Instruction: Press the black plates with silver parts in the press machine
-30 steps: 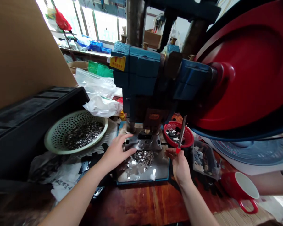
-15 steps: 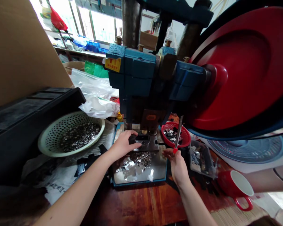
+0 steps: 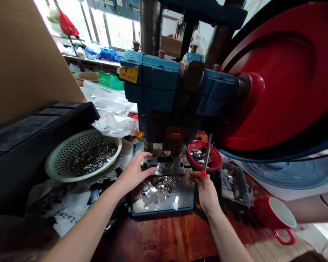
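Note:
My left hand [image 3: 133, 171] is at the left end of the dark metal die block [image 3: 177, 165] under the blue press [image 3: 160, 82]. Its thumb and fingers are spread around that end, and I see nothing between them. Fingers of my right hand [image 3: 207, 194] are closed around the red lower end of a slim metal rod [image 3: 207, 154], which points up beneath the flywheel. In front of the die, small shiny metal pieces [image 3: 164, 185] lie heaped on a blue-edged metal plate [image 3: 161, 206], with one flat white-looking piece [image 3: 175, 203] near its front edge.
On the left, a pale green basket [image 3: 53, 163] holds many small metal parts. Behind my right hand stand a red basket [image 3: 218, 160] and a clear box [image 3: 244, 199] of flat pieces. A red mug [image 3: 265, 214] stands at right, below the big red flywheel [image 3: 278, 80].
My left hand has drawn back to the left along the die, uncovering more of its left part. The right hand stays at the rod, almost unmoved. The view has shifted slightly.

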### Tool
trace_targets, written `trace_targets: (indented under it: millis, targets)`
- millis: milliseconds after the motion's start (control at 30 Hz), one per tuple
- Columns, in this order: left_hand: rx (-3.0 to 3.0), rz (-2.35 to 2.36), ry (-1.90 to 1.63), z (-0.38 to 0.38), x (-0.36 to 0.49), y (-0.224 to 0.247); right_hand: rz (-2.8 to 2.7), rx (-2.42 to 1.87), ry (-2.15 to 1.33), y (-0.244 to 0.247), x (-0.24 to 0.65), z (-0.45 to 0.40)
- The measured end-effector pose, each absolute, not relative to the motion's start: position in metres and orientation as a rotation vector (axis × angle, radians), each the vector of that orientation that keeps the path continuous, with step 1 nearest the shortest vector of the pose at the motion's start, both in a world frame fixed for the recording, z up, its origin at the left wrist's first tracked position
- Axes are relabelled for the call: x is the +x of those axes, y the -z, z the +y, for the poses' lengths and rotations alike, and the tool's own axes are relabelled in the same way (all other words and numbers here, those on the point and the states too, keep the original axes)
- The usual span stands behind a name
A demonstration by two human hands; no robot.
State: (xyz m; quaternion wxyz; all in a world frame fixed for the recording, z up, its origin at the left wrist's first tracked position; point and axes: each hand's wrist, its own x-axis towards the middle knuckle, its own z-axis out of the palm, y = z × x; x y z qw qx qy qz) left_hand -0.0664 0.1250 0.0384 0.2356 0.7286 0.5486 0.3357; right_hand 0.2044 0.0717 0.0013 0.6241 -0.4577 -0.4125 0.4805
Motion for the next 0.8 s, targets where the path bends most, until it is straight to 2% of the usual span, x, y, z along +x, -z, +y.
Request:
trace_targets:
  millis: [200, 400, 533, 633, 800]
  targets:
    - [1.823, 1.736, -0.899, 0.082, -0.123, -0.022, -0.946, -1.098, -1.011, 0.006, 0.202, 0.081]
    - [2.041, 1.809, -0.631, 0.031, -0.175, 0.009, -0.942, -1.087, -1.103, 0.011, 0.192, 0.080]
    - [2.207, 1.842, -0.409, 0.011, -0.181, 0.031, -1.288, -1.365, -0.813, -0.008, 0.175, 0.102]
    - [2.235, 1.877, -0.273, 0.013, -0.177, 0.038, -1.557, -1.400, -0.641, -0.024, 0.161, 0.129]
    - [2.286, 1.786, -0.268, 0.023, -0.171, 0.033, -1.478, -1.435, -0.754, -0.024, 0.161, 0.153]
